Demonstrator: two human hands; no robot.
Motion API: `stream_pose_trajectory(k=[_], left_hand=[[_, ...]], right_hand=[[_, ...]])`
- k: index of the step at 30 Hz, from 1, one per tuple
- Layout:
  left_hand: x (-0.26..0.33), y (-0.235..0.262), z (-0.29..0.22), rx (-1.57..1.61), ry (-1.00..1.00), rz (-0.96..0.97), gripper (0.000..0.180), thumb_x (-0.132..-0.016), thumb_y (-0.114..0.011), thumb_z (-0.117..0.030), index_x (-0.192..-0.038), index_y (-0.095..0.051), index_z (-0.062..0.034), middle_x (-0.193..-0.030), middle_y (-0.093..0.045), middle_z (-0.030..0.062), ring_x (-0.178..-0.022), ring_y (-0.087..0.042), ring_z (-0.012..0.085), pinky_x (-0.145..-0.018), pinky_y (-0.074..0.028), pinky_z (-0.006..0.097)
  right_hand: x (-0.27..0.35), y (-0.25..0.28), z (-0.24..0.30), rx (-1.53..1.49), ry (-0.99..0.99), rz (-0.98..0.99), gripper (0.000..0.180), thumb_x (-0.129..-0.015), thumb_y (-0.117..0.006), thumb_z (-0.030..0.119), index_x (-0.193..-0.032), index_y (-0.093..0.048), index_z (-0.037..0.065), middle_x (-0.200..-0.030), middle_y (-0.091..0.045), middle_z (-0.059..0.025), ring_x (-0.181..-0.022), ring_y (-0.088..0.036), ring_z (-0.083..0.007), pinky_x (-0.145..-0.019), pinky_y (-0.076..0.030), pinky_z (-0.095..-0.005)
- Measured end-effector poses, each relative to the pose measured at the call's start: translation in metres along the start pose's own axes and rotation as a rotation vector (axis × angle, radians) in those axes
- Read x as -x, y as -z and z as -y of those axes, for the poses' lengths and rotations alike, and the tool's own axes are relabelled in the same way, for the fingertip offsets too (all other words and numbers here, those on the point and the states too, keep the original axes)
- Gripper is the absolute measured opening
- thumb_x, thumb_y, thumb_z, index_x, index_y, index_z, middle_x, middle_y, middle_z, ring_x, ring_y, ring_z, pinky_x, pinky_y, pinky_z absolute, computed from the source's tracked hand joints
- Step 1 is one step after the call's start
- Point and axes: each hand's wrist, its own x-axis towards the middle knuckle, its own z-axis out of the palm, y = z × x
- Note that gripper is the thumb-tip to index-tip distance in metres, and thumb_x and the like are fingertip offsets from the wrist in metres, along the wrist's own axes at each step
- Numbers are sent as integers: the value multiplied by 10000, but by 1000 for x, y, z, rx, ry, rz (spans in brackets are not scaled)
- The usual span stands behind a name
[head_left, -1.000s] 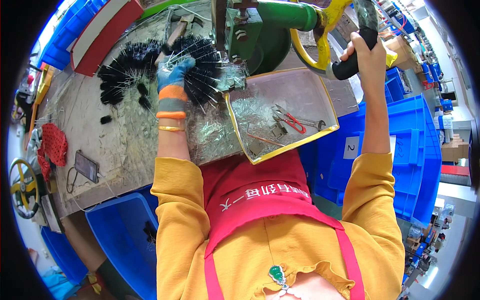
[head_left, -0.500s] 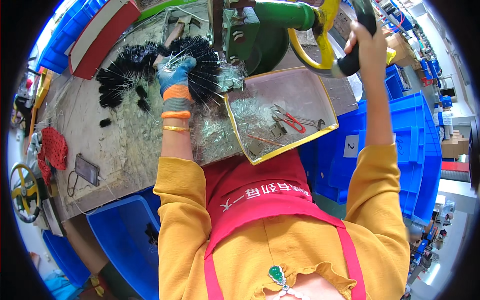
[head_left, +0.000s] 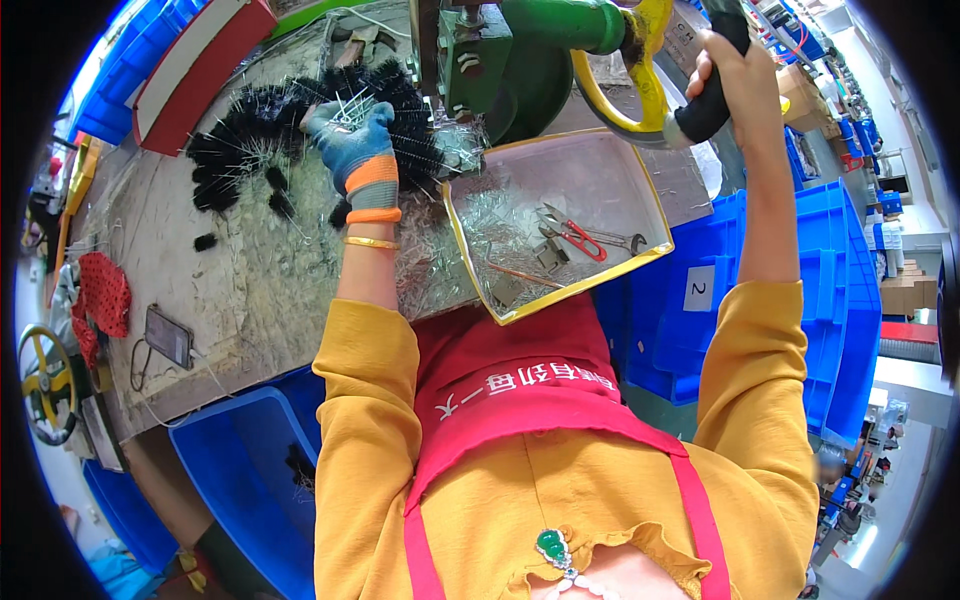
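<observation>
Gripping black brushes [head_left: 378, 78] with left hand [head_left: 352, 138], black handle [head_left: 704, 115] with right hand [head_left: 742, 88]. Inside yellow-rimmed box [head_left: 600, 278]: red-handled snips [head_left: 582, 239], 1 wrench [head_left: 638, 244], wire scraps [head_left: 490, 226].

The upper edge crops the green machine [head_left: 490, 60].

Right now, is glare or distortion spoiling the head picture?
Head view: left hand and right hand look fairly clear; scraps in the tray glint; a light glares white at lower right; edges bend toward the black rim.

2 hands [head_left: 350, 137], 2 yel-spoked wheels [head_left: 653, 85], 1 tray [head_left: 605, 175], 1 ph [head_left: 168, 337], many blk brushes [head_left: 225, 165]
</observation>
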Motion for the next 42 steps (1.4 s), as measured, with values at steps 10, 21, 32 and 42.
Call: stream_pose_trajectory(k=[10, 21, 32, 42], left_hand=[[-2, 0, -3, 49, 41, -48, 565, -491, -780, -49, -943, -441, -33, -764, -557, 58, -670, -533, 130, -621, -451, 241], [-19, -8, 18, 275, 205, 1, 534, -509, -720, 52, -963, -448, -20, -777, -553, 62, -664, -528, 151, -641, -449, 256], [-12, -13, 14, 224, 192, -142, 458, -524, -713, 63, -893, -459, -28, -750, -549, 48, -649, -522, 145, -651, -442, 253], [-13, -8, 8, 486, 163, 38, 422, -567, -702, 50, -915, -475, -21, -769, -565, 41, -651, -517, 123, -627, -442, 257]], right_hand=[[31, -28, -52, -87, 336, -226, 133, -752, -514, 98, -804, -433, 8, -506, -509, -63, -453, -517, -121, -485, -424, -243], [26, -16, -18, -127, 113, -134, 108, -774, -498, 115, -766, -478, 9, -547, -484, -41, -473, -509, -123, -489, -437, -239], [-1, -5, -21, -27, 122, -46, 129, -762, -503, 133, -763, -464, 10, -519, -488, -37, -432, -498, -117, -458, -418, -230], [34, -23, -42, -123, 221, -207, 144, -741, -505, 92, -827, -437, -2, -523, -515, -60, -457, -530, -131, -495, -436, -234]])
